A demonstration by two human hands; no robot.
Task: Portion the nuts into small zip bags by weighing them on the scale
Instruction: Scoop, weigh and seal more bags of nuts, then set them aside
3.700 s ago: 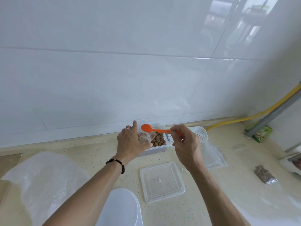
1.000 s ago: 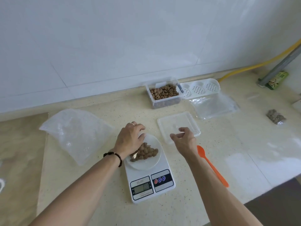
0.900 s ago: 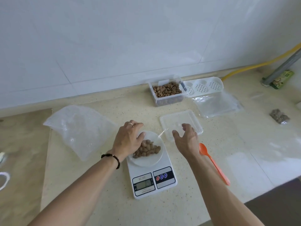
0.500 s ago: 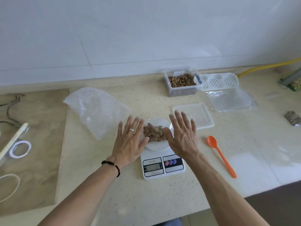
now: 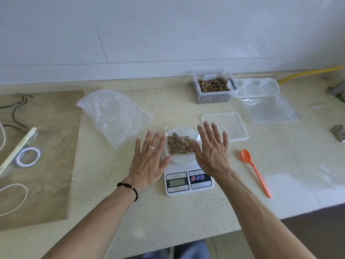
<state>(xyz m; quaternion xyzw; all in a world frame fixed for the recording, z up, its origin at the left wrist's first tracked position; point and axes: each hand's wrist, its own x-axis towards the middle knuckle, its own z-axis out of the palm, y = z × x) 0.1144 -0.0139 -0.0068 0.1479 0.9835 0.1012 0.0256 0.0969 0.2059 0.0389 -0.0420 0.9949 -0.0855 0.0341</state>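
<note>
I'm weighing: nuts point(image 5: 179, 146) sit on the scale point(image 5: 188, 181). Left hand point(image 5: 149, 161) and right hand point(image 5: 212, 152) flank it, fingers spread flat. Next, I read the display.

Both forearms are bare, with no sleeves in view. The left hand point(image 5: 147, 161) wears a plain silver ring point(image 5: 151, 147) on one finger, and a dark beaded bracelet point(image 5: 130, 187) circles its wrist. The right hand point(image 5: 212, 152) wears nothing. Blue-grey trousers point(image 5: 188, 249) show at 6 o'clock.

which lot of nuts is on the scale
The bagged nuts between the hands, on the white scale; the other lot sits in the clear tub by the wall.
</note>
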